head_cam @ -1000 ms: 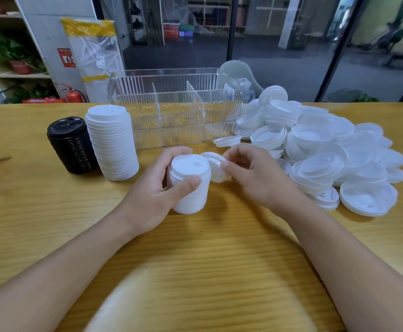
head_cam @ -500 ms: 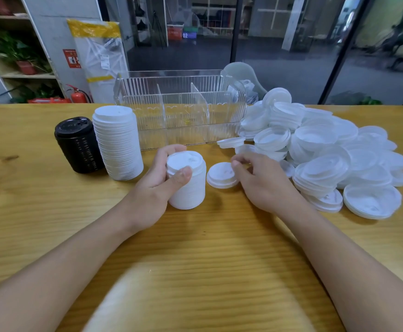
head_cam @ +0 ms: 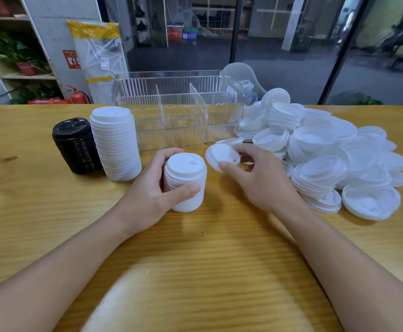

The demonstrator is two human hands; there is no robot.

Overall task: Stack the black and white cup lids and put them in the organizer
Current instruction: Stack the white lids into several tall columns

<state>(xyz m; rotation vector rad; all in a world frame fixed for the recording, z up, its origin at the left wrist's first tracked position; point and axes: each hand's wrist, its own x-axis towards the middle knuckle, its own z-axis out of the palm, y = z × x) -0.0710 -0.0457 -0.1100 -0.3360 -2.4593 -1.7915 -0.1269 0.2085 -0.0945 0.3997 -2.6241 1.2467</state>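
My left hand grips a short stack of white lids standing on the wooden table. Just right of that stack, my right hand pinches a single white lid, tilted and lifted off the table. A large loose pile of white lids spreads across the right side. At the left stand a taller stack of white lids and a stack of black lids, side by side. The clear plastic organizer with dividers sits behind my hands, its compartments holding nothing that I can see.
The wooden table runs to the near edge of view. Beyond the far edge are a shelf with plants, a red fire extinguisher and glass walls. A pale chair back rises behind the organizer.
My right hand has picked the single white lid up off the table and tilted it beside the held stack. My left hand keeps its grip on the short stack.
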